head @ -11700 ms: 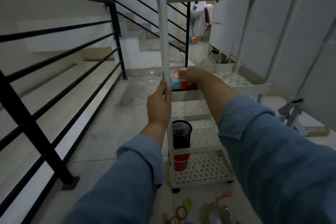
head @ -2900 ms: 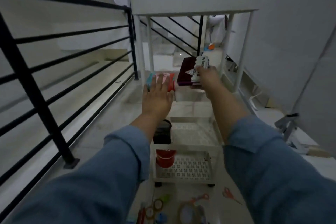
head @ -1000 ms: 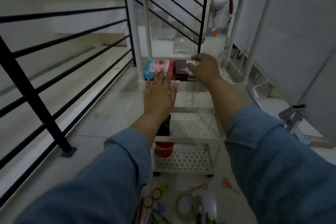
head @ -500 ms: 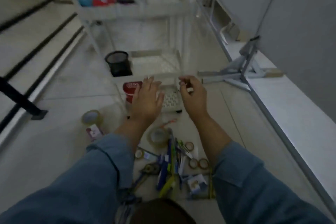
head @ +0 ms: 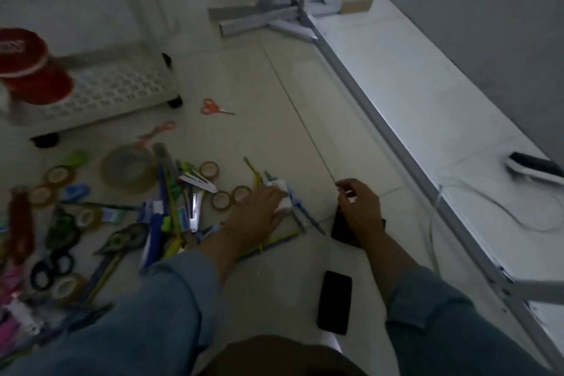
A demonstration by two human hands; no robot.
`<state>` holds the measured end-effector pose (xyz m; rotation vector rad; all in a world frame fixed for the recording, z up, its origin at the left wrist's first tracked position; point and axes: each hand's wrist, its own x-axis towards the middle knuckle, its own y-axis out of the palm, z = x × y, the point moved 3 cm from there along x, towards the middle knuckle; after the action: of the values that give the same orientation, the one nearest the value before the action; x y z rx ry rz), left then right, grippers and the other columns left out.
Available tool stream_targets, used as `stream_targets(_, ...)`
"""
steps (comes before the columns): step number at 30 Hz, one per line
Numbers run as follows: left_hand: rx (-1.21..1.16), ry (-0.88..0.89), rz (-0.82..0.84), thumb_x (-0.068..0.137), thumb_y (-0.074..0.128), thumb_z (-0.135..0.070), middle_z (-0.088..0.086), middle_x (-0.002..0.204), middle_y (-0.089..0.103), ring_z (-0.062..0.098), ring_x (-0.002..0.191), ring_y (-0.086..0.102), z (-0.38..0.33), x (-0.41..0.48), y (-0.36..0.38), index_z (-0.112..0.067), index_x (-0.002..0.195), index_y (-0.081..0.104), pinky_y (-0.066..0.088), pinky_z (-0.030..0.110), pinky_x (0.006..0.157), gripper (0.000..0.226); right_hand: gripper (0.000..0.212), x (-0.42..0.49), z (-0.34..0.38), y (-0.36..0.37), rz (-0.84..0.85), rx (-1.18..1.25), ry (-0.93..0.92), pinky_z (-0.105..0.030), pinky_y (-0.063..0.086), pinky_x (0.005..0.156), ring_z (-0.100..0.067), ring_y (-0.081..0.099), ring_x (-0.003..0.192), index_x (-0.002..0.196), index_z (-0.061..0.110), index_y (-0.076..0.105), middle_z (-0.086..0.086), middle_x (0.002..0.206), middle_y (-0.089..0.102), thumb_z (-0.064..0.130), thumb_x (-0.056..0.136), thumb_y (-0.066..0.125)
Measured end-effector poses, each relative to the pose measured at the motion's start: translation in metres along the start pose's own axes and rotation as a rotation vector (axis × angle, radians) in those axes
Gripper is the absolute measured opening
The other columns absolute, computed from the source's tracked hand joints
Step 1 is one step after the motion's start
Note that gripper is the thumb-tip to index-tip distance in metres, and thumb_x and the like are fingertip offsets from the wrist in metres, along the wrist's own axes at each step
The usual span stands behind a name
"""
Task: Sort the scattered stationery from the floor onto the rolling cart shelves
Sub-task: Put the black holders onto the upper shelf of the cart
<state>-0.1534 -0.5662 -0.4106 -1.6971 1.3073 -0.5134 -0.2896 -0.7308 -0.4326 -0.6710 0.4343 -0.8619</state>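
Scattered stationery lies on the tiled floor: a large tape roll (head: 128, 168), small tape rolls (head: 220, 199), pens and pencils (head: 166, 192), and orange scissors (head: 213, 107). The white rolling cart's bottom shelf (head: 100, 91) is at the upper left and carries a red cup (head: 33, 70). My left hand (head: 256, 215) reaches down with its fingers laid over a small white box (head: 282, 192) at the pile's right edge. My right hand (head: 360, 207) hovers to the right with loosely curled fingers, above a flat black item (head: 340, 230). Nothing clear shows in that hand.
A black phone (head: 334, 302) lies on the floor near my knee. Grey metal stand legs (head: 274, 9) sit at the top middle. A raised ledge (head: 412, 94) runs along the right wall, with a cable (head: 494, 204) and a black-and-white device (head: 534, 166) on it.
My view has dropped from the cart's shelves to the floor. Both hands came down from the shelf, and the left now touches the white box in the pile.
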Motion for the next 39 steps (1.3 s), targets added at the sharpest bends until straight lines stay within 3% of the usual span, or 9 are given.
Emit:
stream_targets(2, 0.012, 0.195, 0.148, 0.099, 0.04, -0.028, 0.009, 0.136, 0.047, 0.027, 0.125, 0.044, -0.03, 0.004, 0.033, -0.01, 0.132, 0.048, 0.035, 0.034, 0.102, 0.038, 0.021, -0.005, -0.032, -0.013, 0.019, -0.074, 0.062, -0.015, 0.044, 0.077, -0.021, 0.055, 0.095, 0.107, 0.004, 0.065, -0.015, 0.107, 0.064, 0.005, 0.086, 0.059)
stream_targets(5, 0.094, 0.521, 0.422, 0.094, 0.05, -0.037, 0.008, 0.148, 0.033, 0.025, 0.136, 0.03, -0.068, -0.001, 0.083, -0.015, 0.14, 0.037, 0.028, 0.035, 0.108, 0.053, 0.04, -0.009, -0.065, -0.023, 0.176, -0.264, 0.166, -0.041, 0.043, 0.096, -0.03, 0.05, 0.113, 0.117, 0.013, 0.061, -0.011, 0.117, 0.058, 0.028, 0.081, 0.07)
stream_targets(8, 0.311, 0.794, 0.651, 0.087, 0.062, -0.036, 0.006, 0.158, 0.012, 0.025, 0.146, 0.006, -0.094, -0.006, 0.12, -0.022, 0.149, 0.02, 0.01, 0.042, 0.117, 0.076, 0.062, -0.008, -0.077, -0.024, 0.392, -0.402, 0.161, -0.034, 0.036, 0.1, -0.029, 0.048, 0.118, 0.127, 0.015, 0.054, -0.009, 0.123, 0.055, 0.041, 0.074, 0.074)
stream_targets(11, 0.535, 0.861, 0.728, 0.088, 0.06, -0.034, 0.007, 0.156, 0.019, 0.025, 0.146, 0.003, -0.104, -0.003, 0.137, -0.02, 0.149, 0.018, 0.001, 0.044, 0.118, 0.075, 0.068, -0.005, -0.081, -0.023, 0.432, -0.417, 0.134, -0.038, 0.039, 0.102, -0.03, 0.045, 0.121, 0.131, 0.016, 0.051, -0.009, 0.128, 0.053, 0.04, 0.072, 0.076)
stream_targets(16, 0.566, 0.753, 0.64, 0.096, 0.05, -0.024, 0.011, 0.139, 0.044, 0.029, 0.13, 0.036, -0.09, 0.005, 0.127, -0.012, 0.134, 0.042, 0.017, 0.04, 0.114, 0.041, 0.075, -0.004, -0.078, -0.019, 0.588, -0.423, 0.132, -0.035, 0.035, 0.108, -0.028, 0.037, 0.129, 0.135, 0.014, 0.048, -0.009, 0.134, 0.048, 0.035, 0.07, 0.08)
stream_targets(23, 0.31, 0.306, 0.579, 0.099, 0.043, -0.028, 0.012, 0.129, 0.05, 0.03, 0.11, 0.052, -0.056, 0.0, 0.067, -0.009, 0.129, 0.045, 0.04, 0.037, 0.091, 0.036, 0.061, -0.007, -0.049, -0.009, 0.676, -0.47, 0.14, -0.037, 0.04, 0.105, -0.028, 0.046, 0.126, 0.134, 0.011, 0.047, -0.012, 0.138, 0.048, 0.022, 0.079, 0.072)
stream_targets(29, 0.154, -0.019, 0.237, 0.097, 0.047, -0.031, 0.013, 0.123, 0.057, 0.029, 0.107, 0.056, -0.026, -0.03, -0.035, -0.011, 0.127, 0.047, 0.044, 0.036, 0.085, 0.036, 0.064, 0.008, 0.046, -0.004, 0.559, -0.415, -0.016, -0.044, 0.033, 0.108, -0.028, 0.043, 0.128, 0.138, 0.015, 0.041, -0.007, 0.142, 0.043, 0.033, 0.083, 0.068)
stream_targets(35, 0.061, -0.271, -0.16, 0.096, 0.049, -0.032, 0.013, 0.108, 0.062, 0.028, 0.095, 0.06, 0.003, -0.081, -0.156, -0.009, 0.115, 0.05, 0.044, 0.032, 0.074, 0.03, 0.042, 0.027, 0.189, 0.0, 0.416, -0.215, -0.339, -0.035, 0.038, 0.07, -0.026, 0.057, 0.083, 0.093, 0.023, 0.057, -0.001, 0.084, 0.054, 0.059, 0.075, 0.064)
stream_targets(39, 0.004, -0.432, -0.491, 0.092, 0.055, -0.027, 0.014, 0.101, 0.063, 0.031, 0.092, 0.06, 0.017, -0.125, -0.228, -0.009, 0.115, 0.053, 0.042, 0.033, 0.07, 0.029, 0.054, 0.017, 0.283, 0.0, 0.323, -0.106, -0.514, -0.033, 0.036, 0.068, -0.019, 0.051, 0.076, 0.094, 0.021, 0.058, 0.001, 0.081, 0.048, 0.071, 0.076, 0.054)
